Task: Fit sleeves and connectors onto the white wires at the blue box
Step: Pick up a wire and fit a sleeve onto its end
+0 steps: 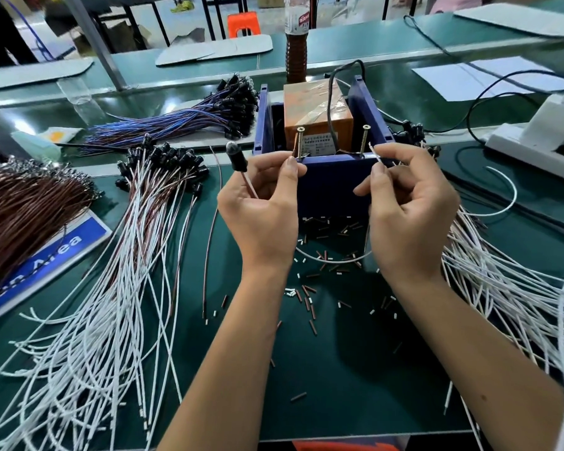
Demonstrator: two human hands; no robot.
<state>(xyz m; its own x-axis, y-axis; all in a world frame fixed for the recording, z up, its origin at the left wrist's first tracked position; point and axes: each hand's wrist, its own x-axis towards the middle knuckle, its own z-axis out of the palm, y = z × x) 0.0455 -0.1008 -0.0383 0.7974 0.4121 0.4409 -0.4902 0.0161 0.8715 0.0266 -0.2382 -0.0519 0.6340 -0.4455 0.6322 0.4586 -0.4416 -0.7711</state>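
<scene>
The blue box (329, 187) stands at the middle of the green mat, with an orange block inside and two upright screws (299, 141) at its front rim. My left hand (261, 203) holds a black connector (237, 157) on a brown-and-white lead, its thumb and forefinger pinched close to the left screw. My right hand (407, 203) pinches the stripped end of a white wire (375, 155) near the right screw (366, 138). That wire loops down under both wrists.
Finished white leads with black connectors (163, 157) fan out at left, loose white wires (502, 281) at right. Cut sleeve bits (310, 301) litter the mat between my arms. A blue-wire bundle (183, 118), a bottle (296, 43) and a white power strip (534, 141) stand behind.
</scene>
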